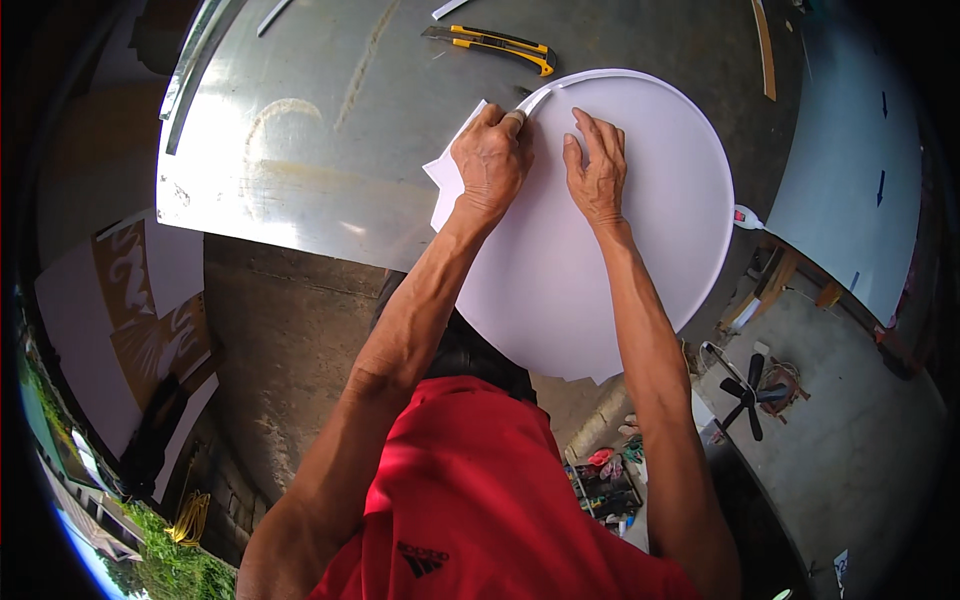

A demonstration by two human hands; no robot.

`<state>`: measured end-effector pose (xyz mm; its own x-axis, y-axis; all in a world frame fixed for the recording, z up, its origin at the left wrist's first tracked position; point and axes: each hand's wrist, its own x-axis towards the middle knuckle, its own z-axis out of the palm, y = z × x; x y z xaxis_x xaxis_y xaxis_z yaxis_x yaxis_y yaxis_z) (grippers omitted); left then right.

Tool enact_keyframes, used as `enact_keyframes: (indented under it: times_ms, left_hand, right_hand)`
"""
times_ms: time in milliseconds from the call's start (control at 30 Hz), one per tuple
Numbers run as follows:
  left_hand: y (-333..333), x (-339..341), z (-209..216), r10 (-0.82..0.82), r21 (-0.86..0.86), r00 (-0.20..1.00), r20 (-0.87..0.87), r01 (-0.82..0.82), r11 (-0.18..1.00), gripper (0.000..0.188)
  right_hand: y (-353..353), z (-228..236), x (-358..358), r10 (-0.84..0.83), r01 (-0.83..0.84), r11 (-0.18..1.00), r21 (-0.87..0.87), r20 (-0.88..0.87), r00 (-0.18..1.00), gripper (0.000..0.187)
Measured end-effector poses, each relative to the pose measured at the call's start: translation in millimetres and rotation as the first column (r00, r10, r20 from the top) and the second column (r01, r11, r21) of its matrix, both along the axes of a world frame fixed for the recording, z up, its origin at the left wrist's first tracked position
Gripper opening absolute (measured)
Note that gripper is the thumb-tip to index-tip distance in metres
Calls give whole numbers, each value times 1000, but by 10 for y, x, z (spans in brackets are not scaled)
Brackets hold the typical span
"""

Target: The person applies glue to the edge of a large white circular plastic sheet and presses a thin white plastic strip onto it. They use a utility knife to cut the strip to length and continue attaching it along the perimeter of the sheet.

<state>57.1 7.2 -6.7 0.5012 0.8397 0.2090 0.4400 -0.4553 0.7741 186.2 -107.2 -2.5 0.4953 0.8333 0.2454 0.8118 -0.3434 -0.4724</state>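
A large round white panel with a raised rim lies partly on the metal tabletop, its near edge reaching over my lap. At its upper left edge, my left hand is closed, with a narrow white strip between thumb and fingers. The strip follows the rim there. White sheet material with jagged corners sticks out beneath that hand. My right hand rests on or just over the panel's face, fingers slightly spread and holding nothing. Beyond the panel lies a yellow and black utility knife.
The shiny metal tabletop extends left, with metal strips at its far left corner. To the right are a white device with a red switch, a pale blue sheet and a black fan. Tools sit low behind my right arm.
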Motion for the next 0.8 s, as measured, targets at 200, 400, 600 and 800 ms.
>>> enact_keyframes:
  times_ms: [200,400,600,800]
  left_hand:
    - [48,16,-44,-3,85,1000,-29,6,996,11]
    - [42,89,-80,4,111,1000,12,-6,994,13]
    - [51,117,-106,17,85,1000,-13,-16,996,13]
    - [79,127,-133,-17,96,1000,-8,18,995,16]
  right_hand:
    - [148,-109,54,13,-15,1000,25,69,998,40]
    - [175,-194,94,19,-23,998,55,71,997,41]
    - [158,-213,63,20,-24,997,67,56,998,41]
    - [175,-190,71,17,-21,997,76,56,998,40]
